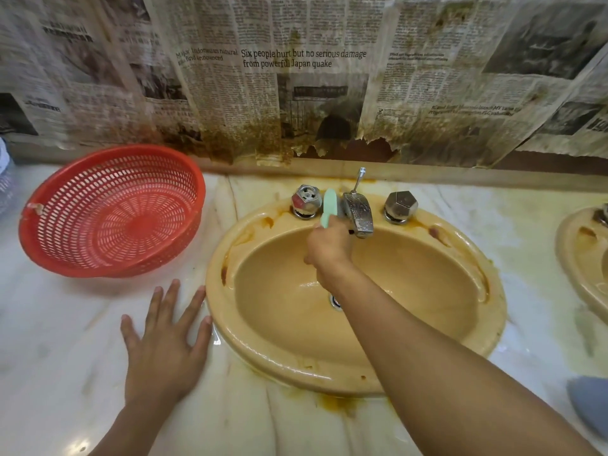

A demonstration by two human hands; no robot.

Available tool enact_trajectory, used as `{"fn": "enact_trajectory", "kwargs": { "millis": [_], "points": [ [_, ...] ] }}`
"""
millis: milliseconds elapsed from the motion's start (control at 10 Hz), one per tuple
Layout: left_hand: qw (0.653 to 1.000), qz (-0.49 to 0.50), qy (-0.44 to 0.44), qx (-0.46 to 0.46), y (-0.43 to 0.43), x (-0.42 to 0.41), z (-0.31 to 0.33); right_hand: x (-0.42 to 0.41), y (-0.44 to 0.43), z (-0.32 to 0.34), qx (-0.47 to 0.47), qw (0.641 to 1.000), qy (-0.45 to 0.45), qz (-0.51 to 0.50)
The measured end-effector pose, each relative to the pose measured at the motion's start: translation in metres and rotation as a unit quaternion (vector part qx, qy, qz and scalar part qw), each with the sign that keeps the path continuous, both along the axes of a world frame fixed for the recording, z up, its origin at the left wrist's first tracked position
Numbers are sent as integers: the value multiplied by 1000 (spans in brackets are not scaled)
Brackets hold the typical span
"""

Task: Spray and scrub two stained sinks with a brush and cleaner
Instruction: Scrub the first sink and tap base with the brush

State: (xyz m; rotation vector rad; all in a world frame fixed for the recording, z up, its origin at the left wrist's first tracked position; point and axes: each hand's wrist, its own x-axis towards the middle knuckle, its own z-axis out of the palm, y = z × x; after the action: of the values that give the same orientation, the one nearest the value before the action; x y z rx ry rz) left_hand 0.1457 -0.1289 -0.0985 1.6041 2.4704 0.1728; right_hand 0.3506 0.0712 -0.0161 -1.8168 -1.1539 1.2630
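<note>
A tan oval sink (427,327) with brown stains along its rim sits in the marble counter. My right hand (327,246) grips a pale green brush (330,205) and holds it against the back rim, between the left tap (306,200) and the chrome spout (358,213). My left hand (164,337) lies flat with fingers spread on the counter, fingertips by the sink's left rim. A second tan sink (582,258) shows at the right edge. No cleaner bottle is in view.
A red perforated basket (112,209) leans tilted on the counter at left. Stained newspaper (302,77) covers the wall behind. The right tap (400,205) stands beside the spout. A blue-grey object (590,403) lies at the right edge. Brown stains mark the counter (335,403) before the sink.
</note>
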Motion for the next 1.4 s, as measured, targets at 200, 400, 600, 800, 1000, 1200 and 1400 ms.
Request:
{"fn": "enact_trajectory", "kwargs": {
  "millis": [200, 400, 600, 800, 1000, 1200, 1400],
  "points": [
    [1000, -3, -2, 2, 0, -1, 0, -10, 30, -2, 31, 993, -87, -69],
    [1000, -6, -6, 4, 0, -2, -1, 0, -9, -16, 7, 992, -94, -90],
    [1000, -6, -1, -2, 1, -3, -1, -18, 41, 8, -2, 992, -76, -99],
    [1000, -6, 2, -3, 1, -3, -1, -8, -10, -8, 5, 990, -45, -132],
    [1000, -6, -2, 2, 0, -2, -1, -11, 19, -3, -9, 990, -56, -126],
    [1000, -8, 3, -1, 1, -2, -1, -21, 54, 16, -28, 986, -5, -164],
    [1000, -9, 4, 1, 2, -3, -1, 14, -20, -1, -26, 988, 32, -151]
  ]
}}
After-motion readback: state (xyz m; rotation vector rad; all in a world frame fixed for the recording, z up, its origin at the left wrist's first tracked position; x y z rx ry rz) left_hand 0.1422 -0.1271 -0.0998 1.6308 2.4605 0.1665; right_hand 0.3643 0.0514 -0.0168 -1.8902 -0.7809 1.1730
